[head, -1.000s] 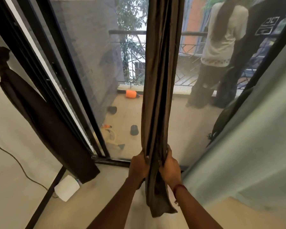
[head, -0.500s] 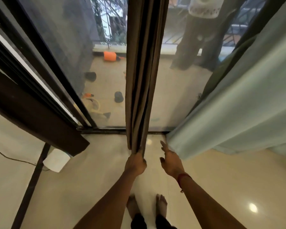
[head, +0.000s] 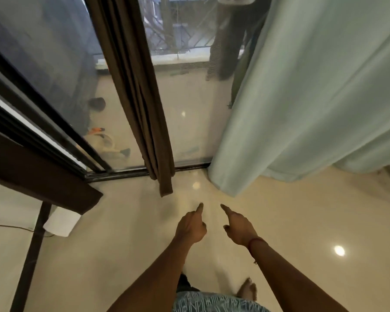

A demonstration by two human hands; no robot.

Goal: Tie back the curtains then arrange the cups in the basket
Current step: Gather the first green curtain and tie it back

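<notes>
A gathered dark brown curtain [head: 140, 91] hangs in a narrow bundle in front of the glass door, its lower end loose just above the floor. A pale mint curtain [head: 306, 91] falls wide on the right. A second dark brown curtain [head: 32, 172] slants across the left edge. My left hand [head: 190, 226] and my right hand [head: 239, 226] hover over the floor below the brown bundle, both apart from it, each with the forefinger stretched forward and nothing held. No cups or basket are in view.
The sliding glass door's dark frame [head: 61, 140] runs along the left, its track [head: 126, 171] on the floor. A white box [head: 62, 222] and a dark post [head: 31, 255] stand at the lower left. A person [head: 231, 34] stands on the balcony outside. My bare foot [head: 248, 289] rests on glossy cream tiles.
Both hands let go of the brown curtain bundle and dropped back from it. The bundle now hangs free. The camera tilted further down toward the floor.
</notes>
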